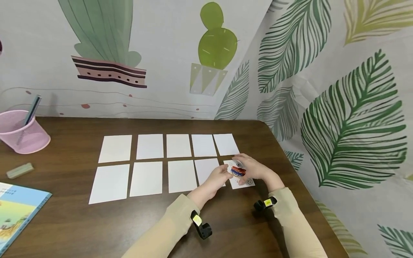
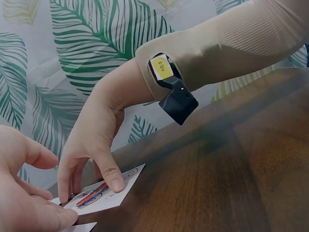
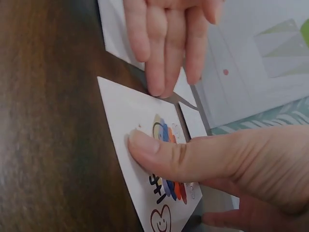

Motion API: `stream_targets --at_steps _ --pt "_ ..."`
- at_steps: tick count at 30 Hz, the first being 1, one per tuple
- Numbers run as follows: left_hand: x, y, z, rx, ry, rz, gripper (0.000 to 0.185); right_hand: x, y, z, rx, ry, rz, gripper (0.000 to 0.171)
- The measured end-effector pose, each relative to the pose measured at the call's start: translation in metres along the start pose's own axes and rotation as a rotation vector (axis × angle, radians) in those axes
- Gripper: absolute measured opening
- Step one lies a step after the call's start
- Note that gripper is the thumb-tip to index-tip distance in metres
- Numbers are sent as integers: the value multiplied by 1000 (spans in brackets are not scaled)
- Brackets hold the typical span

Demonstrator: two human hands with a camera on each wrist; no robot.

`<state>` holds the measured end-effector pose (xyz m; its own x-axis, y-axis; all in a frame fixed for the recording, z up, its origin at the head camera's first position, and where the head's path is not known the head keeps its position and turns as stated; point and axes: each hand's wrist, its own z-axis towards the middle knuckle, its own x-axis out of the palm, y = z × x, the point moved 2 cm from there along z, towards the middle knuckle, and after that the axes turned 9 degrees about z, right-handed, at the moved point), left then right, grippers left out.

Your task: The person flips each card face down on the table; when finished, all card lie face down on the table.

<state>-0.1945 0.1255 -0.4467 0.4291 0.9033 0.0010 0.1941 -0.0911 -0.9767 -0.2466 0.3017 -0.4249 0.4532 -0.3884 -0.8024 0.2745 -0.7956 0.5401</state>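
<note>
A white card [image 1: 236, 183] with a colourful drawing, dark writing and a small smiling heart lies face up at the right end of the near row. Over it arches my right hand [image 1: 255, 169]. Its thumb [image 3: 166, 154] rests on the card's printed face, and the other fingers reach down at the far edge. From the left comes my left hand [image 1: 211, 182], fingers extended and relaxed, fingertips right at the card's left edge. In the left wrist view, that hand [image 2: 24, 193] holds nothing, its thumb raised apart from the fingers.
Several blank white cards [image 1: 146, 179] lie in two rows on the brown table [image 1: 96, 229]. At the left are a pink mesh pen holder [image 1: 35, 138] with pens, an eraser-like block [image 1: 20, 171] and a colourful book [image 1: 19, 211]. A leaf-patterned cloth [image 1: 351, 118] borders the right side.
</note>
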Motion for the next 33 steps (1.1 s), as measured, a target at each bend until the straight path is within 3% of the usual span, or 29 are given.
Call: stream_targets --at_steps 15,23,29,33 --pt "-1 1 3 -42 -18 -27 61 -3 0 5 24 23 -31 104" --pt "0 0 3 -48 -29 -9 61 -5 -11 -7 -14 -57 50 95" --pt "-2 -2 4 -50 -43 4 61 -3 -20 -18 -31 -1 96 105" --pt "-2 -4 4 -62 -48 -20 61 -4 -24 -21 35 -36 108 107"
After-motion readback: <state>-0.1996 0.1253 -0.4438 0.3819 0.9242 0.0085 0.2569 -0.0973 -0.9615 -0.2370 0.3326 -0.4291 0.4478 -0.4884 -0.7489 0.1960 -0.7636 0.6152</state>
